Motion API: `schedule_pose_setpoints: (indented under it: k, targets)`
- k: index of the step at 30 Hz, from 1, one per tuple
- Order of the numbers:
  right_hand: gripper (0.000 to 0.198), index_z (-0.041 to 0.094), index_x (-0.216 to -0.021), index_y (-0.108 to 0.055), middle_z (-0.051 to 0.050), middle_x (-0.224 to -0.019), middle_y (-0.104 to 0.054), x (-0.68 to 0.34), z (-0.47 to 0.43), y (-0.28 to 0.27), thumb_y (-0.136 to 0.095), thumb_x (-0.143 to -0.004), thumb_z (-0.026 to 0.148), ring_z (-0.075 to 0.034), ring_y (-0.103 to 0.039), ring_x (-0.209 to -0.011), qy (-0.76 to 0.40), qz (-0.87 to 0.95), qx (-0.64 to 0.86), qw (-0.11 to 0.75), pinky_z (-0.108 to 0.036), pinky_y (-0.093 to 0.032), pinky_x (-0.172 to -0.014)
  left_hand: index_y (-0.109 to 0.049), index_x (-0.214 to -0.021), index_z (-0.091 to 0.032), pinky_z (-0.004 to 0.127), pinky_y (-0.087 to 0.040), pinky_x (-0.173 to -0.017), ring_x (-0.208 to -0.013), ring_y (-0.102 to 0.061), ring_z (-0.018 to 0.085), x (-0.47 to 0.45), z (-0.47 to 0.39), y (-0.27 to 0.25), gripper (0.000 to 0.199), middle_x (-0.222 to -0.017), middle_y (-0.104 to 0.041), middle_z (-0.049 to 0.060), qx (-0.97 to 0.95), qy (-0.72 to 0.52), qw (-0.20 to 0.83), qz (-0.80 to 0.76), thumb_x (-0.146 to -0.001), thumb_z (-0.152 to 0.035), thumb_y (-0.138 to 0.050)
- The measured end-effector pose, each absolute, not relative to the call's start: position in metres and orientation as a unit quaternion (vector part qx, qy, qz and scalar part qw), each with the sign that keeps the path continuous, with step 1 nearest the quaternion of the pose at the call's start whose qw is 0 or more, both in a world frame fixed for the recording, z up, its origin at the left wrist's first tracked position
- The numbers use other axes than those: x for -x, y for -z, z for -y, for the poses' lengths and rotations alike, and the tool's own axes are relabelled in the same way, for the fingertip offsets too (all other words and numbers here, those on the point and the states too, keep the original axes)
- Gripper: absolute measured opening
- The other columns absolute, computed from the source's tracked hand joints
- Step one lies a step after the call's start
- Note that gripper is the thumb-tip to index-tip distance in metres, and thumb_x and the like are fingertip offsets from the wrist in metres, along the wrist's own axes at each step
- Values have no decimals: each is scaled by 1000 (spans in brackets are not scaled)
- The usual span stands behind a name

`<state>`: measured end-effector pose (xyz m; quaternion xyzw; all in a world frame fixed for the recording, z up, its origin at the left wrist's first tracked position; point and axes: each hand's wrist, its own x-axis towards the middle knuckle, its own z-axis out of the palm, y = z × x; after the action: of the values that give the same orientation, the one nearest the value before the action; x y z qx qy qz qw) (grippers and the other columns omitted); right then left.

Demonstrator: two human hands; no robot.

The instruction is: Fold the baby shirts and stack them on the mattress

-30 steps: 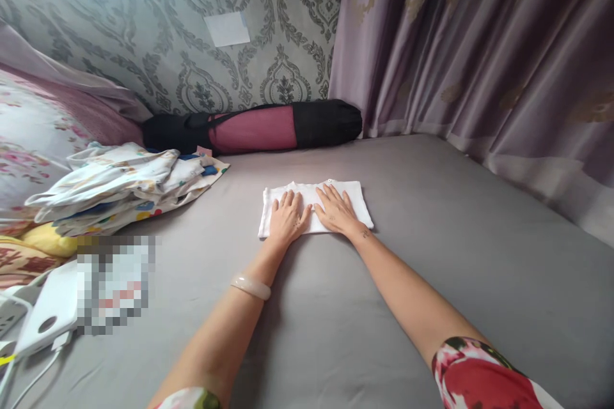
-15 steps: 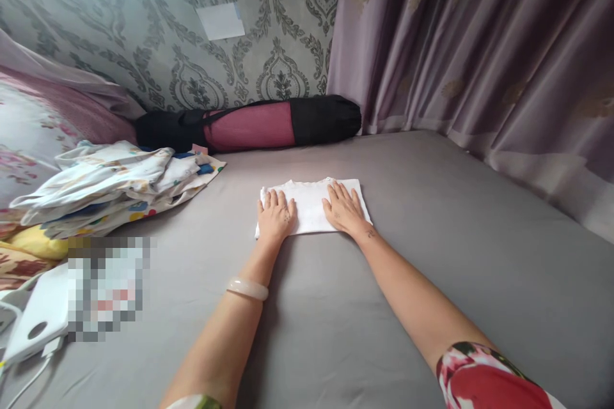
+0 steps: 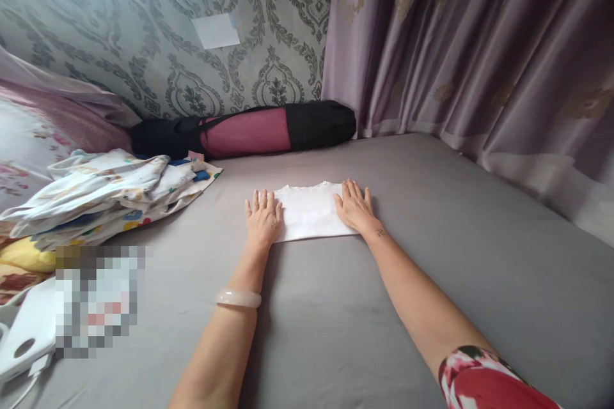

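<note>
A folded white garment (image 3: 309,212) lies flat on the grey bed sheet (image 3: 326,319), its scalloped upper edge away from me and a small button-like spot near the top. My left hand (image 3: 263,216) rests flat over its left end, fingers stretched out and slightly apart. Over the right end lies my right hand (image 3: 354,206), also flat with spread fingers. Neither hand grips anything. The garment's two side edges are partly hidden under the hands.
A pile of patterned clothes (image 3: 110,192) lies at the left. Below it are a white power bank (image 3: 33,332) with a cable and a blurred-out item (image 3: 103,307). A long black and maroon bag (image 3: 244,131) lies along the wall. Purple curtains (image 3: 432,45) hang at the right.
My hands have slid apart, the left one leftward and the right one rightward, to the garment's ends. More of its white middle shows. The whole view has shifted slightly.
</note>
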<state>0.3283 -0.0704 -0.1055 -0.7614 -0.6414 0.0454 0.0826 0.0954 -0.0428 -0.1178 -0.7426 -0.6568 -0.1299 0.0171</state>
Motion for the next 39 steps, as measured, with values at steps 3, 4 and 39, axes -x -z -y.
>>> schedule_pose_setpoints:
  k: [3, 4, 39]
  targets:
    - [63, 4, -153, -22, -14, -160, -15, -332, 69, 112, -17, -101, 39, -24, -13, -148, -55, 636, 766, 68, -49, -8, -119, -38, -147, -10, 49, -20, -119, -147, -23, 29, -91, 38, 118, 61, -156, -33, 12, 747, 87, -42, 658, -99, -43, -23]
    - [64, 4, -153, -21, -14, -161, -14, -333, 68, 114, -16, -101, 40, -24, -13, -148, -58, 635, 767, 65, -48, -8, -119, -37, -148, -10, 48, -21, -119, -147, -23, 28, -90, 37, 119, 61, -156, -33, 12, 745, 84, -50, 660, -99, -43, -22]
    - [67, 4, -152, -25, -15, -160, -15, -331, 68, 119, -14, -100, 45, -25, -13, -148, -33, 652, 755, 55, -49, -8, -119, -38, -147, -10, 55, -22, -116, -146, -23, 32, -91, 29, 125, 64, -156, -32, 18, 779, 69, -14, 622, -99, -48, -17]
